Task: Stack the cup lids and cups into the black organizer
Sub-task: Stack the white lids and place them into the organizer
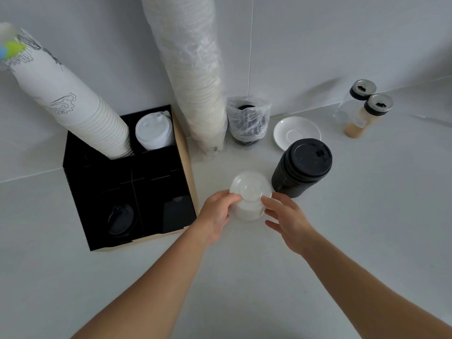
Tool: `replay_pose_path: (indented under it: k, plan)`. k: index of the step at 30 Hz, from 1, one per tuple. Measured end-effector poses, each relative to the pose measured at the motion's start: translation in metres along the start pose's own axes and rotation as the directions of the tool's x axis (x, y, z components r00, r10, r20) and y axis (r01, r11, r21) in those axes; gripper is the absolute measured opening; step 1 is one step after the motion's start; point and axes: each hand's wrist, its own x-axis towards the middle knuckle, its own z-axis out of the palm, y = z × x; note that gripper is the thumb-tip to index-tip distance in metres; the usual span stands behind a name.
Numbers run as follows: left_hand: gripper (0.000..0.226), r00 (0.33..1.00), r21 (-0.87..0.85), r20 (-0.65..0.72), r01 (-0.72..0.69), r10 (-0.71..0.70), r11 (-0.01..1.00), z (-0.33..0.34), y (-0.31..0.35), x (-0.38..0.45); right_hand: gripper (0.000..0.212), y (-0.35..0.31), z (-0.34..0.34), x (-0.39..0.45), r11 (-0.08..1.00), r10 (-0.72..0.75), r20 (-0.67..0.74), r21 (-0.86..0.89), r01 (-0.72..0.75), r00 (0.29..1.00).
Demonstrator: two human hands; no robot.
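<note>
Clear plastic cup lids in a short translucent stack [250, 195] sit on the pale grey counter [244, 277], at about three o'clock from the black compartmented organizer [129, 192] and just beside a tall stack of black lids [302, 165]. Left hand [216, 211] curls its fingers against the stack's side; right hand [286, 216] touches the opposite side, fingers spread. Likely light, thin, slippery and apt to fan apart, so squeezing low on both flanks seems safest

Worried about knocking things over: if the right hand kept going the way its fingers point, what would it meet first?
The clear lid stack: the right hand already touches it, fingers pointing up-left. Past it, probably the black organizer; depth is unclear.
</note>
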Motion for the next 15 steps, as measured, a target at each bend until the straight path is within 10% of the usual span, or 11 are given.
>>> replay_pose_path:
  k: [15]
  plan:
    - [0.054, 0.975, -0.175, -0.065, -0.221, 0.213, 0.959, -0.030, -0.021, -0.080, 0.052, -0.011, 0.025, -0.061, 0.989, -0.134, 0.238, -0.028, 0.145, 0.962]
